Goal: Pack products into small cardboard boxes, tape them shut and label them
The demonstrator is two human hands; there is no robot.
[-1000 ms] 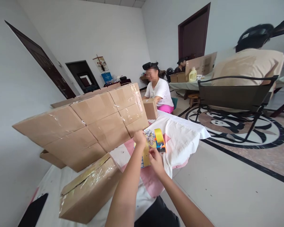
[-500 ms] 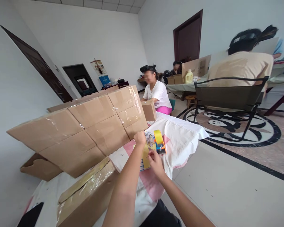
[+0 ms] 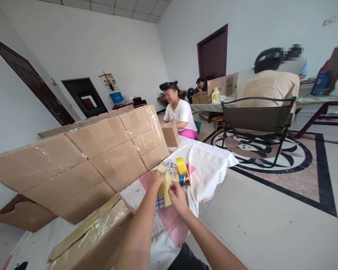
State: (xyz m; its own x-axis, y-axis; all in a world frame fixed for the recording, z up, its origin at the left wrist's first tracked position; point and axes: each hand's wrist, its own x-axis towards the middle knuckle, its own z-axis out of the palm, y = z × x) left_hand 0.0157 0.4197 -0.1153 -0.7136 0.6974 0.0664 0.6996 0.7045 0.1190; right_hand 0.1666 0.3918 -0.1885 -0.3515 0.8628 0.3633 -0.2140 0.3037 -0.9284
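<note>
A flat yellow picture (image 3: pixel 166 192) with blue blocks and grey-white stone shapes printed on it lies on the cloth-covered table. Over its left edge, my left hand (image 3: pixel 156 178) is bent with the fingers drawn together at the surface. My right hand (image 3: pixel 177 195) is pinched at the picture's right side; anything between its fingertips is too small to make out. Just beyond that hand stands a tape dispenser (image 3: pixel 183 172) with a wide yellow roll and orange and blue parts. Neither hand touches it.
Stacked taped cardboard boxes (image 3: pixel 112 144) wall off the table's left side, with a long carton (image 3: pixel 92 232) nearer me. A person in a white shirt (image 3: pixel 180 114) sits beyond, by a small box (image 3: pixel 170 134). Another sits in a folding chair (image 3: pixel 259 114) at right.
My left hand has come down and toward me from the picture's far part to its left edge. My right hand stays pinched nearby. The view has turned slightly right.
</note>
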